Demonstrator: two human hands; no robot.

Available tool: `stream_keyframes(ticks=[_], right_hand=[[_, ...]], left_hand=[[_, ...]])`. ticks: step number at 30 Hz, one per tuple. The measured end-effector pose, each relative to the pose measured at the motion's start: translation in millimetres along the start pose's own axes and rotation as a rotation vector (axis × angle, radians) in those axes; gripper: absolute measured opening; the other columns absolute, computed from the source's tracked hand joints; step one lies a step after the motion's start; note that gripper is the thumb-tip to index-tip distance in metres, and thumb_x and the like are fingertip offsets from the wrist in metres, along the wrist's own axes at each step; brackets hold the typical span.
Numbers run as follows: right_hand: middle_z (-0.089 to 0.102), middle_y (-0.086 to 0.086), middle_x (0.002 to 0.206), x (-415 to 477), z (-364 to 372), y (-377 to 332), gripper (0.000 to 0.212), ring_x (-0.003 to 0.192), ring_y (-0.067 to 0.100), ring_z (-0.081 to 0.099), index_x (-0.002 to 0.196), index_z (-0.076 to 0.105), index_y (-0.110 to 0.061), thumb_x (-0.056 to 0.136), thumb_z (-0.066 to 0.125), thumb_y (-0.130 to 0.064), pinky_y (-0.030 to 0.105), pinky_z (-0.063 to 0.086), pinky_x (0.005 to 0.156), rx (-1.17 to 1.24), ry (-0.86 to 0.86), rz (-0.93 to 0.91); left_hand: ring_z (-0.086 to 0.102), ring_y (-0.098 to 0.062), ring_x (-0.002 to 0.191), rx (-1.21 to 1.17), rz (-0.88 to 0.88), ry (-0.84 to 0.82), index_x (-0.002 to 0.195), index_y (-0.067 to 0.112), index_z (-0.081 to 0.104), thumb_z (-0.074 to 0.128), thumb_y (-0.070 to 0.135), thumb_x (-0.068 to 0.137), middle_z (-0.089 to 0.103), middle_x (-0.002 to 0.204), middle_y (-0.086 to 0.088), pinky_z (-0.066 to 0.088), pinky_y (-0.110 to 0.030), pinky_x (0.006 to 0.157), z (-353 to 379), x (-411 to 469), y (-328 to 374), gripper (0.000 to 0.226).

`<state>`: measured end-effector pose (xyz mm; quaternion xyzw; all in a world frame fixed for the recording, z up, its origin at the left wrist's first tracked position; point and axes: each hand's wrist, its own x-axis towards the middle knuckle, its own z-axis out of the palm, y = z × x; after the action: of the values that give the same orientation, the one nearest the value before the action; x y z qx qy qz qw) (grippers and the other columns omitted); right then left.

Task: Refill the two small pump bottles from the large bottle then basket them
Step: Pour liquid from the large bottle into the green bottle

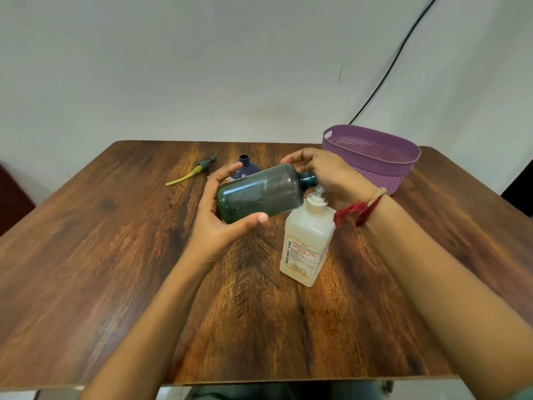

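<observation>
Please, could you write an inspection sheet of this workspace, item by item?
Surface: wooden table, no spill seen.
Job's things: green bottle held on its side, neck open; blue bottle behind it, upright, neck open; white pump bottle upright, pump on; loose pump with tube lying far left; purple basket far right, nothing seen inside.
Clutter: nothing seen.
Grippers: left hand grips the green bottle's base; right hand holds it near the neck.
Cables: black cable on the wall.
Surroundings: pale wall; red thread on the right wrist.
</observation>
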<state>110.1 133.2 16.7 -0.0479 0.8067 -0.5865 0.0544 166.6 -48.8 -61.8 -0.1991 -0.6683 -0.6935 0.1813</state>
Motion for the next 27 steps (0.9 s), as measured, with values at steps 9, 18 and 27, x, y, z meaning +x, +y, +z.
stream_keyframes(ticks=[9,18,27], right_hand=[[0.063,0.006,0.093,-3,2,5,0.037,0.068,0.016,0.057,0.095,0.063,-0.009,0.094,0.03,0.006,0.019,0.049,0.049,0.025,-0.079,0.035],[0.063,0.007,0.098,-1,-2,-1,0.038,0.083,0.021,0.058,0.09,0.066,-0.013,0.092,0.032,0.004,0.027,0.051,0.064,0.036,-0.137,0.023],[0.062,0.015,0.111,7,-4,-1,0.039,0.092,0.026,0.059,0.084,0.066,-0.015,0.094,0.032,0.001,0.031,0.052,0.071,-0.03,-0.114,0.032]], left_hand=[[0.057,-0.011,0.117,0.037,-0.031,-0.098,0.129,0.035,0.04,0.078,0.03,0.065,0.055,0.121,0.022,0.053,-0.025,0.086,-7,-9,-4,0.074],[0.051,-0.003,0.119,0.164,0.033,-0.112,0.127,0.045,0.039,0.076,0.035,0.069,0.044,0.128,0.024,0.051,-0.02,0.087,-11,-9,0,0.069],[0.052,-0.001,0.118,0.128,0.008,-0.098,0.127,0.039,0.042,0.077,0.029,0.066,0.048,0.125,0.027,0.05,-0.019,0.087,-8,-8,-1,0.071]])
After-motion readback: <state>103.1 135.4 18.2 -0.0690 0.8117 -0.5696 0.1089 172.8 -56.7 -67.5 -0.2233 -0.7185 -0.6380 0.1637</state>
